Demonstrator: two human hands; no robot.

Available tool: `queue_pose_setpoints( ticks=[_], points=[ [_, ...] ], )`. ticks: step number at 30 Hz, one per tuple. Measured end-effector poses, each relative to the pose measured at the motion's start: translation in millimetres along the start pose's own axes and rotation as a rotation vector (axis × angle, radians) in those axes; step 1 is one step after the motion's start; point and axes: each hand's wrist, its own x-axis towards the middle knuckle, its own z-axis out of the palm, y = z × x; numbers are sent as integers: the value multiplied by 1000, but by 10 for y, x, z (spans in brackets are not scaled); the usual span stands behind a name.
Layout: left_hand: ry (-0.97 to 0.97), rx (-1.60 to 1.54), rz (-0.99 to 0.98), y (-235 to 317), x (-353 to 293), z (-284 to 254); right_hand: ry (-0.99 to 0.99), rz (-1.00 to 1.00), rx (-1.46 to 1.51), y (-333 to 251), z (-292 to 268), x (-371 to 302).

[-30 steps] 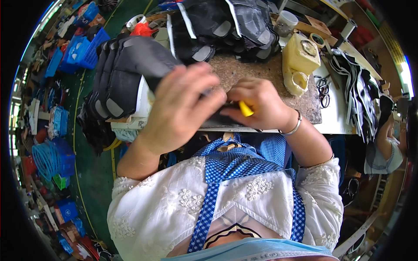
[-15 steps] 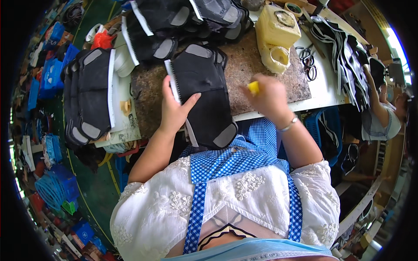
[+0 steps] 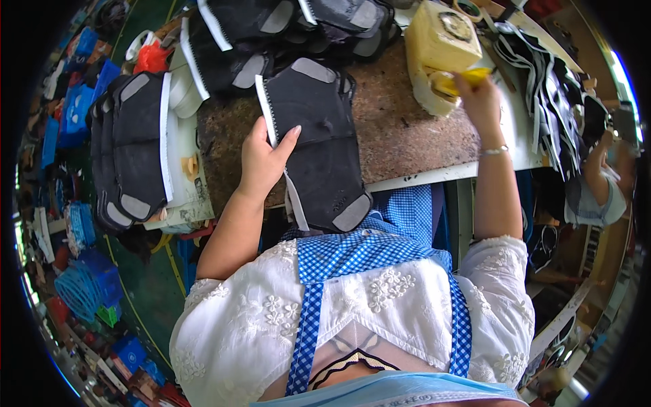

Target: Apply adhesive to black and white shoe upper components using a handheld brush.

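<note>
Black material with grey corner patches and a white toothed strip makes up the piece point(image 3: 319, 146) in the left hand point(image 3: 266, 154), whose thumb presses its top near the strip. The piece lies across the worktop point(image 3: 393, 129), its near end reaching over the front edge toward the blue checked apron point(image 3: 359, 256). The right hand point(image 3: 483, 107) grips a slim yellow tool point(image 3: 473, 76) at the round cup point(image 3: 434, 98) on the front of a pale yellow container point(image 3: 444, 37); whether the tool's tip is inside, I cannot tell. Similar black pieces overlap in a stack point(image 3: 139, 136) to the left and a pile point(image 3: 332, 20) behind. Black and white strips point(image 3: 539, 88) lie to the right.
</note>
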Motion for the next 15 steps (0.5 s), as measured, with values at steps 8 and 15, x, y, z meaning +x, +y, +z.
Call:
queue_pose_setpoints(
  ticks=[8,15],
  points=[
    [-35,-212,-92,-110,68,11,-373,246,654,-708,67,-93],
    [-40,-42,198,-98,172,11,-671,-47,391,-1589,945,239]
  ],
)
